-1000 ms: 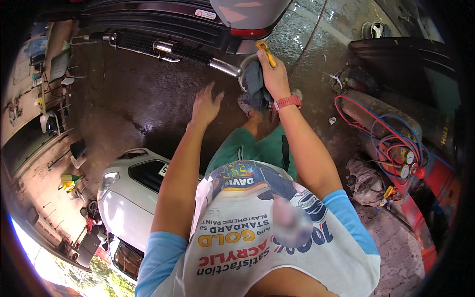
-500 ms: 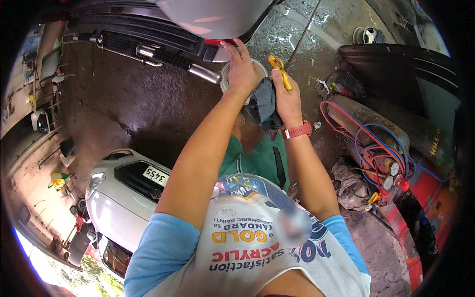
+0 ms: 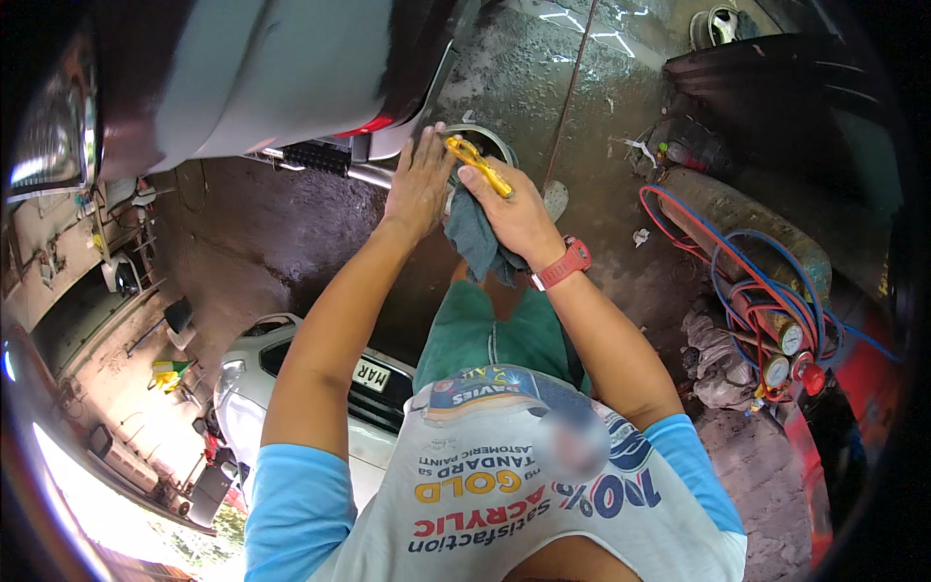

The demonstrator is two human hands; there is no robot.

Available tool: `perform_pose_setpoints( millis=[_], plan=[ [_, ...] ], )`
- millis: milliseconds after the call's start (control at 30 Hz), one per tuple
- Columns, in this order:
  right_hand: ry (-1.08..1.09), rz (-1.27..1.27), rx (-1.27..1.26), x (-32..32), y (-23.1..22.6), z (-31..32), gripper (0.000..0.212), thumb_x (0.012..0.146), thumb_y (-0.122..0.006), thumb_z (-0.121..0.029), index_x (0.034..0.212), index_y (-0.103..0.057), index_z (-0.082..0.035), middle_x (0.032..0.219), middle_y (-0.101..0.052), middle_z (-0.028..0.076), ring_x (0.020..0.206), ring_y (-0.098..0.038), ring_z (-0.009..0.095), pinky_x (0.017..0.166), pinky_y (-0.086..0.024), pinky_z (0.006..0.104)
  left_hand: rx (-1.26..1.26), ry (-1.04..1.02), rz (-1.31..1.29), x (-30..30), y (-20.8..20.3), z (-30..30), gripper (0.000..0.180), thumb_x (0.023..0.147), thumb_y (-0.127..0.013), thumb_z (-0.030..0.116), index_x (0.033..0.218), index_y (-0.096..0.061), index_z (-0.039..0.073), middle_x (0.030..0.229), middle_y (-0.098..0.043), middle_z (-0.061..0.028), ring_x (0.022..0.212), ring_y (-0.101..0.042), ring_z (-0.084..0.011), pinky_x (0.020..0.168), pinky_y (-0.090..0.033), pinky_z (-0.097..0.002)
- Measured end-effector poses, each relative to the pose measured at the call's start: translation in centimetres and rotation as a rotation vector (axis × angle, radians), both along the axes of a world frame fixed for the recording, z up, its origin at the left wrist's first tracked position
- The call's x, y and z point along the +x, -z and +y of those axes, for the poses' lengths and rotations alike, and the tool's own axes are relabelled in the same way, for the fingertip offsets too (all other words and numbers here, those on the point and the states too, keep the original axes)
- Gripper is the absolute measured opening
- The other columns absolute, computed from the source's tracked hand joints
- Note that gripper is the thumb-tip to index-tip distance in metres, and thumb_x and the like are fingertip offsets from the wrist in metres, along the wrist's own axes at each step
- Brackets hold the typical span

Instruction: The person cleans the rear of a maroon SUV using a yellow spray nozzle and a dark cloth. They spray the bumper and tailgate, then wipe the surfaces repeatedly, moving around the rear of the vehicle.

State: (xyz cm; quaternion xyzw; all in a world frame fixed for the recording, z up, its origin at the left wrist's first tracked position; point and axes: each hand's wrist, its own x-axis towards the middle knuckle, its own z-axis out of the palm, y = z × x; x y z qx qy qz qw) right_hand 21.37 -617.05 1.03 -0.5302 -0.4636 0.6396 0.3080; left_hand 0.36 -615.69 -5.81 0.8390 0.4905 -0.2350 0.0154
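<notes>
My left hand (image 3: 419, 189) is held out with its fingers straight and close together, next to the lower corner of a grey-primed vehicle panel (image 3: 281, 87). A red strip (image 3: 369, 126) shows at the panel's bottom edge; whether my fingertips touch anything there I cannot tell. My right hand (image 3: 519, 213), with a red watch at the wrist, is closed around a yellow utility knife (image 3: 477, 165) and a dark grey cloth (image 3: 473, 238). The cloth hangs below the palm. Behind both hands stands a round whitish bucket (image 3: 497, 138), partly hidden by them.
On the right lies a rusty gas cylinder (image 3: 752, 221) with coiled red and blue hoses (image 3: 722, 254) and pressure gauges (image 3: 790, 338). A white car (image 3: 238, 388) stands behind me on the left. A thin cord (image 3: 574, 87) runs along the wet floor near a wheel rim (image 3: 721, 24).
Both hands have shifted left and lower in the view, the right hand still with knife and cloth. My view has swung so that more of the grey panel shows.
</notes>
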Motion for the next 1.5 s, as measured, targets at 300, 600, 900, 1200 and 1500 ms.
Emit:
perform_pose_setpoints(
  millis=[300,600,900,1200,1500],
  plan=[
    [0.01,0.088,-0.022,3.6,0.6,0.3,0.05,0.109,-0.069,-0.044,0.093,-0.061,0.003,0.074,-0.052,0.019,0.068,-0.045,0.028,0.067,-0.043,0.0454,0.309,0.203,0.574,6.0,-4.2,17.1,0.097,0.104,-0.057,0.061,0.174,-0.022,0.003,0.182,-0.016,-0.0214,0.17,-0.009,-0.0346,0.138,-0.002,-0.0515],
    [0.064,0.156,-0.002,3.2,2.2,2.1,0.051,0.11,-0.067,-0.047,0.095,-0.061,0.001,0.077,-0.051,0.004,0.075,-0.045,0.014,0.07,-0.044,0.0365,-0.268,0.368,0.776,-4.4,-2.3,4.1,0.1,0.103,-0.053,0.068,0.177,-0.016,0.01,0.185,-0.008,-0.0134,0.171,-0.006,-0.032,0.139,-0.002,-0.0502],
    [-0.039,0.116,0.008,3.0,3.7,3.8,0.053,0.11,-0.067,-0.048,0.102,-0.065,0.004,0.078,-0.052,0.008,0.075,-0.045,0.017,0.07,-0.044,0.0383,0.021,0.471,0.605,2.1,-5.1,9.4,0.089,0.109,-0.045,0.062,0.175,-0.021,0.008,0.183,-0.017,-0.0149,0.171,-0.007,-0.0303,0.138,-0.001,-0.0525],
    [0.065,0.115,0.018,2.0,6.2,3.1,0.062,0.105,-0.064,-0.058,0.099,-0.072,0.004,0.093,-0.07,0.03,0.092,-0.068,0.051,0.081,-0.052,0.0539,0.051,0.546,0.874,2.3,-1.2,13.4,0.103,0.103,-0.037,0.08,0.176,-0.018,0.01,0.185,-0.01,-0.0145,0.171,-0.003,-0.0355,0.138,0.002,-0.0531],
    [-0.003,0.025,0.014,1.1,7.8,2.6,0.065,0.105,-0.063,-0.059,0.098,-0.072,0.006,0.095,-0.071,0.032,0.096,-0.068,0.052,0.083,-0.052,0.0564,-0.366,0.202,0.858,-1.4,-0.4,2.8,0.106,0.103,-0.047,0.077,0.176,-0.016,0.007,0.185,-0.007,-0.0161,0.169,-0.017,-0.0363,0.137,-0.014,-0.052]
  ],
)
